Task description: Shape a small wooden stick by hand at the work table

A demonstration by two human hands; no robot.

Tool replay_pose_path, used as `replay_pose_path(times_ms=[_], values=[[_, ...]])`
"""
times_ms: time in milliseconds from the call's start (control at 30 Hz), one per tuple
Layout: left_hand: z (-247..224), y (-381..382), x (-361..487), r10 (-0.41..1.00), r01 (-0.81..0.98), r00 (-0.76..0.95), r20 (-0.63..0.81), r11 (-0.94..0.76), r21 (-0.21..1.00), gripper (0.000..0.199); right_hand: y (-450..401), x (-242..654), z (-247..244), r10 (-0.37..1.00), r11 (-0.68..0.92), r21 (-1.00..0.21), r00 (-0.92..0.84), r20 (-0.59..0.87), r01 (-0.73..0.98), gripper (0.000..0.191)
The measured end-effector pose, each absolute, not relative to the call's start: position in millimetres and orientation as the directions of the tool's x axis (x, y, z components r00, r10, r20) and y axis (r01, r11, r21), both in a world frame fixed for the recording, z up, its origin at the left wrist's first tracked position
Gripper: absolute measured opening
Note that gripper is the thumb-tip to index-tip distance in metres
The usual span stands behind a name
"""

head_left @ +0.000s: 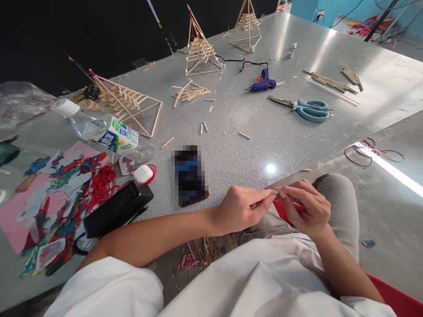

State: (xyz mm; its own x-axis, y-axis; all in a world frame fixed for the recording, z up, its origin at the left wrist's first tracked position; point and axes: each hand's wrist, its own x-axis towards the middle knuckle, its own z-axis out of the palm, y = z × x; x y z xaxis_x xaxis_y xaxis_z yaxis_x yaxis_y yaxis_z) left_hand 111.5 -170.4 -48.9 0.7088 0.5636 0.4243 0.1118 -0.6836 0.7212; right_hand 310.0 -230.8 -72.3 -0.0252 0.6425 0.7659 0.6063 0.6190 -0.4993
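Note:
Above my lap, at the table's near edge, my left hand and my right hand meet fingertip to fingertip. Both are closed in a pinch on a small pale wooden stick, mostly hidden by the fingers. A phone with a blurred-out screen lies on the table beyond my left forearm. Short cut sticks are scattered farther up, near a loose pile of sticks. Blue-handled scissors and a blue glue gun rest on the right half of the table.
Stick pyramids stand along the back, one beside a plastic bottle lying at the left. Nearer are a white earphone case, red cord, a black phone-like object and coloured scraps. Flat wooden strips lie far right.

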Motion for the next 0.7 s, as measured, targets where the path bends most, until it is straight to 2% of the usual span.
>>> replay_pose_path(times_ms=[200, 367, 700], values=[[-49, -170, 111, 0.560, 0.132, 0.724, 0.402, -0.685, 0.716, 0.031, -229, 322, -70, 0.712, 0.610, -0.592, -0.035, 0.702, 0.526, 0.040], [-51, -170, 112, 0.535, 0.111, 0.718, 0.446, -0.720, 0.685, 0.029, -231, 328, -69, 0.753, 0.595, -0.630, -0.072, 0.655, 0.499, 0.046], [-53, -169, 111, 0.520, 0.106, 0.733, 0.438, -0.724, 0.681, 0.028, -231, 322, -70, 0.680, 0.633, -0.500, -0.116, 0.724, 0.592, 0.042]])
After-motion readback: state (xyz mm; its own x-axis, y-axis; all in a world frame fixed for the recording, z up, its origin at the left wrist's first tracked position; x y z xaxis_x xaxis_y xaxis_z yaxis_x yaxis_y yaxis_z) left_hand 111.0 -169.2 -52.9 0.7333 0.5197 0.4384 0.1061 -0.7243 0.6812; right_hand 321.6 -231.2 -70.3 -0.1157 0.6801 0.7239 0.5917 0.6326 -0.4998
